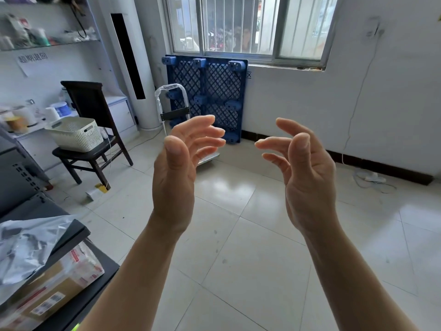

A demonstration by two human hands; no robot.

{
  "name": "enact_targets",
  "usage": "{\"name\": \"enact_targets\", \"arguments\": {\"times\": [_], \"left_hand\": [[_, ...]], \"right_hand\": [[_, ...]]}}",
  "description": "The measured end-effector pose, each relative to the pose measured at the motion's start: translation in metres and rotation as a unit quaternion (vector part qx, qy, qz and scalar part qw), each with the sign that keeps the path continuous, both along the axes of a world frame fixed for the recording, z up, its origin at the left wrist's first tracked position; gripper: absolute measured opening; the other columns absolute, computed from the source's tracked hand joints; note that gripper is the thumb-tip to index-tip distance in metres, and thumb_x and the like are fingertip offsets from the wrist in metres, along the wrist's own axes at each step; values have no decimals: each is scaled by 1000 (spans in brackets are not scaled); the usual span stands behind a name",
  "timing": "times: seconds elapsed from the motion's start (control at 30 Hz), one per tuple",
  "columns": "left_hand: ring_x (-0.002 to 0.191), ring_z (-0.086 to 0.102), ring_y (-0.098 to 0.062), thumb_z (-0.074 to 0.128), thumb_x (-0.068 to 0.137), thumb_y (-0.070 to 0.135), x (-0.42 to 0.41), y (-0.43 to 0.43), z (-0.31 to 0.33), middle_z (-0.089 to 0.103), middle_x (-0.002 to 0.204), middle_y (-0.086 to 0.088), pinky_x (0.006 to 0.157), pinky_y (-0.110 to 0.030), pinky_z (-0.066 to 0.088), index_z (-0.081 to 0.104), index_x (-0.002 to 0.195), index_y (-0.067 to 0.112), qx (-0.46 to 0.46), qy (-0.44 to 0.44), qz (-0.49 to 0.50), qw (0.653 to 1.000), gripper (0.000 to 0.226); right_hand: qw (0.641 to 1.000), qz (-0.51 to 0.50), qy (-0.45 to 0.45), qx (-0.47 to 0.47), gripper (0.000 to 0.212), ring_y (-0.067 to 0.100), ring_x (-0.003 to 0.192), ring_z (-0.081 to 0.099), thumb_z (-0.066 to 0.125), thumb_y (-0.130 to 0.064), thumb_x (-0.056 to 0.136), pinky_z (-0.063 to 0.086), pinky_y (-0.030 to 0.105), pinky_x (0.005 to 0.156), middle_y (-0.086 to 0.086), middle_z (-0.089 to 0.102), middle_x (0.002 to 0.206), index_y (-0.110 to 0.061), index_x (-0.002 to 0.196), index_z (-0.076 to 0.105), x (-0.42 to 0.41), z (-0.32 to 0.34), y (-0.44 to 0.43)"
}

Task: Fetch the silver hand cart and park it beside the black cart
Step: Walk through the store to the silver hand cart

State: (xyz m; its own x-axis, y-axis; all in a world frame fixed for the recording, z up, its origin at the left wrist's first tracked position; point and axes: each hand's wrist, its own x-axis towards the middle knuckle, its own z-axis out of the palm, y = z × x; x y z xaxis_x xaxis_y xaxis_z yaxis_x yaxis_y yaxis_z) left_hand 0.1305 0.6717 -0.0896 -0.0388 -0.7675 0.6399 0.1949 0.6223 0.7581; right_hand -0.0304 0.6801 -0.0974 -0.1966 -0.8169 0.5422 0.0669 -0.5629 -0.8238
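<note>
Two empty hands (175, 180) (307, 180) before silver cart (175, 115)

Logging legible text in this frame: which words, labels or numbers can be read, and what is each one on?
"超期退回" (blurred, likely reading): white paper sheet taped below the left shelf.
"区": small wall sign, the rest of it hidden behind the blue plastic lattice pallet.
Red print and barcode labels on the taped brown cardboard box: too blurred to read.

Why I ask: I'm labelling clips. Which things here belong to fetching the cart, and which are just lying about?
Job: silver hand cart, left hand, right hand, both empty.
Lying about: blue pallet, chair, basket, parcels.
</note>
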Motion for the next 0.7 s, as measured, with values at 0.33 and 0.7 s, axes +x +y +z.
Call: {"name": "enact_targets", "arguments": {"times": [0.33,0.7], "left_hand": [[102,62,-22,38,77,76,-10,-63,-3,67,104,0,95,-43,46,58,113,18,-5,3,7,1000,71],[103,61,-26,38,78,75,1,-179,4,66,105,-5,94,-43,46,58,112,17,-23,15,8,1000,71]], "right_hand": [[1000,7,4,-4,59,16,93,68,53,-69,74,51,27,80,-3,74,86,-23,111,58,-9,-2,-66],[1000,-5,15,-26,57,20,93,68,53,-69,75,49,30,80,-2,74,87,-24,110,59,4,9,-179]]}}
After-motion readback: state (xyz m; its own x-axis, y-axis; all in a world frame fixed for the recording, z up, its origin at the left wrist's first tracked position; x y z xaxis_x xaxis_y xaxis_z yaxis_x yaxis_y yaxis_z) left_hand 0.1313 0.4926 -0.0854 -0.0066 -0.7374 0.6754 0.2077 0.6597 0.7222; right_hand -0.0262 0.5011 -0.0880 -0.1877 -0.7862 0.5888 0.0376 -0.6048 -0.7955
